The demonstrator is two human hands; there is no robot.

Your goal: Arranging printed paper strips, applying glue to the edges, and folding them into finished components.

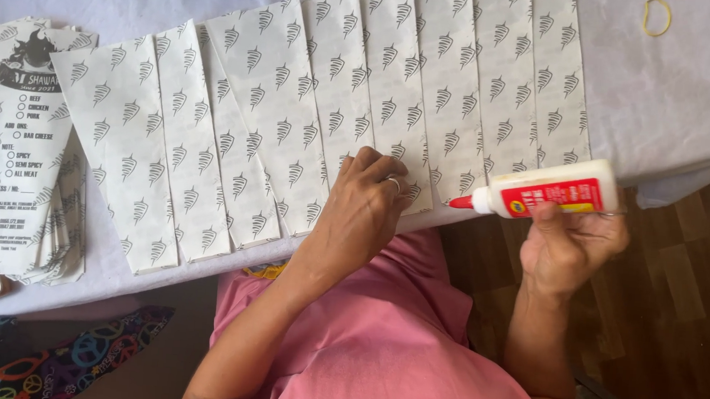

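The left hand [363,208] presses spread fingers on the fanned paper sleeves [328,114], pinning them, while the right hand [572,248] fingers pinch a glue bottle [547,194], red nozzle aimed at their edges.

We see the far ends of the overlapped paper sheets [396,86] cut off by the top edge. Our left hand [363,208] covers their near edges. Our right hand [572,248] hides the glue bottle's [547,194] underside.
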